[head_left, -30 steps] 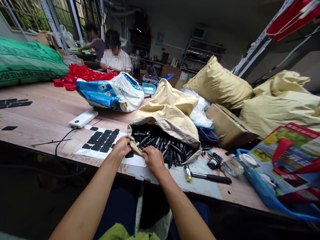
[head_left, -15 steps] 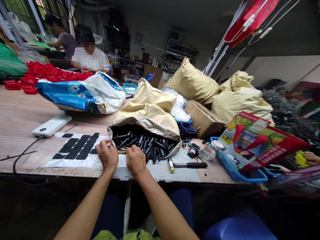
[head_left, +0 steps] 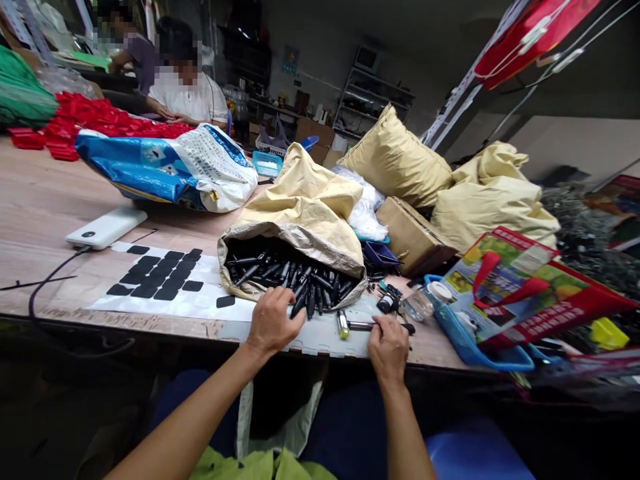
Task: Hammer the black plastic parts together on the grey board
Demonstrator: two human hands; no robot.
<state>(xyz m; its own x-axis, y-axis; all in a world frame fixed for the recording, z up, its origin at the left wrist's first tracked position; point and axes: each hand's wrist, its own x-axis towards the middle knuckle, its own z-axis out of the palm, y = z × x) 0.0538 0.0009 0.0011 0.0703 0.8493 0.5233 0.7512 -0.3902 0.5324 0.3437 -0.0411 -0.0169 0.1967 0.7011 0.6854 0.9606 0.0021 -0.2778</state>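
The left hand (head_left: pixel 273 323) is at the black parts (head_left: pixel 313 285) in the mouth of the beige sack (head_left: pixel 313 200) on the counter (head_left: pixel 37 200); whether its grip holds one, I cannot tell. The right hand (head_left: pixel 389 342) touches the hammer (head_left: pixel 360 326) beside them, its grip equally unclear.

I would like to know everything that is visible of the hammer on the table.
The hammer lies flat near the front edge of the table, before the open sack. Its head, at the left, looks metallic and silvery, with a yellow-green near end. A shiny shaft leads right to a black grip. The right hand covers part of it; whether it grips is unclear.
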